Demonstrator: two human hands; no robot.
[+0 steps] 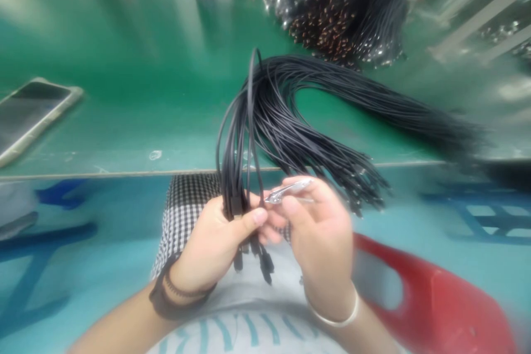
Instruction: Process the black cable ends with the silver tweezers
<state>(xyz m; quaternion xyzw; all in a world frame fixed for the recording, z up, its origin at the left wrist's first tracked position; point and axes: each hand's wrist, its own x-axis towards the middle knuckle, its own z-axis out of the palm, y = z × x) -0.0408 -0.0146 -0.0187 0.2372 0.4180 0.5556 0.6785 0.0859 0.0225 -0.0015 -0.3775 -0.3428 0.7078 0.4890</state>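
Observation:
My left hand (pixel 211 243) grips a thick bundle of black cables (pixel 269 116) near their ends, with my thumb across the front. Several black plug connectors (pixel 265 265) hang below that fist. The cables loop up and sweep off to the right, with other ends fanning out past my right hand. My right hand (pixel 319 238) pinches a small silver metal tool (pixel 288 192) between thumb and fingers, close to the left hand's fingertips. Its exact kind is hard to tell.
A green workbench edge (pixel 145 172) runs across behind my hands. A phone (pixel 29 116) lies at its left, and a heap of black cables with metal ends (pixel 332 11) lies at the far side. A red chair back (pixel 431 298) stands at lower right, and checked cloth (pixel 182 215) lies on my lap.

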